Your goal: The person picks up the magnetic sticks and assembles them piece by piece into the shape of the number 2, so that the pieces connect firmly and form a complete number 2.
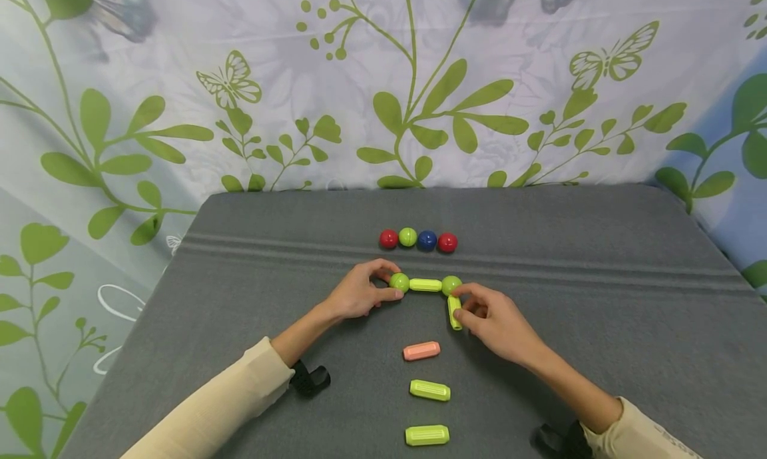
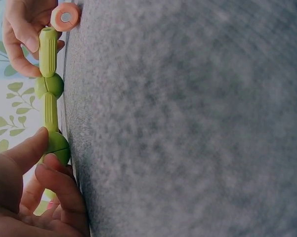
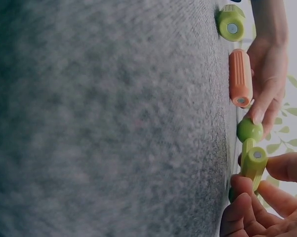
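Mid-table, on the grey cloth point(image 1: 287, 246), two green balls and two yellow-green rods form an L between the hands. Left hand point(image 1: 359, 291): pinching the left green ball point(image 1: 399, 282) between thumb and fingers. From this ball the crosswise rod point(image 1: 425, 285) runs left to right to the right green ball point(image 1: 451, 285). Right hand point(image 1: 500, 322): thumb and fingers pinching the second rod, the lengthwise rod point(image 1: 453, 304), with the forefinger tip close against the right green ball.

Key relation: the lengthwise rod's long axis points toward the person, its near end slightly to the right, so it stands roughly square to the crosswise rod. Its far end appears to meet the right green ball; the fingertip partly covers the joint in the head view. Its near end is free, and a pale disc shows there in the right wrist view.

Closest loose piece: the salmon rod point(image 1: 421, 351), lying on the person's side of the L, long axis nearly crosswise, right end tipped slightly away from the person. Right fingertips are nearer to it than left ones; judged the handier side. Nearer the person lie two more yellow-green rods, upper point(image 1: 429, 390) and lower point(image 1: 427, 436). Beyond the L, four balls sit in a row: red point(image 1: 389, 238), green point(image 1: 408, 237), blue point(image 1: 427, 240), red point(image 1: 447, 242).
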The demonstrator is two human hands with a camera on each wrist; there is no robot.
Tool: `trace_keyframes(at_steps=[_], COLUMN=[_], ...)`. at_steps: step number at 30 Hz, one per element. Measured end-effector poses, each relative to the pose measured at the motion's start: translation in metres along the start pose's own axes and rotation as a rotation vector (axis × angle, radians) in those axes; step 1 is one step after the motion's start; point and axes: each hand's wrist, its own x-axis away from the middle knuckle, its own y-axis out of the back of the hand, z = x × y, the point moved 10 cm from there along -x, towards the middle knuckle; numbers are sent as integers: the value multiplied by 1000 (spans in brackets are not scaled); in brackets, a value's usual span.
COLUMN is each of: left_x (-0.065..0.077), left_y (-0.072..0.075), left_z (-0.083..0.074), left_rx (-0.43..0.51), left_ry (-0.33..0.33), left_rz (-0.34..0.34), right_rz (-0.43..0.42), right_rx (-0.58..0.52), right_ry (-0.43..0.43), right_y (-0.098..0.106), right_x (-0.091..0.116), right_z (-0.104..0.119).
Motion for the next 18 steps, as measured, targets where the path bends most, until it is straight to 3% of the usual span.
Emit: trace_keyframes(at_steps=[18], left_x=[1], left_y=[0], left_z=[-1], left_rx=[-10], left_ry=[3], left_rz=[-10], right_rz=[3], right_rx=[8], right_ry=[5], right_y=[-1], right_x=[2], right_z=[1])
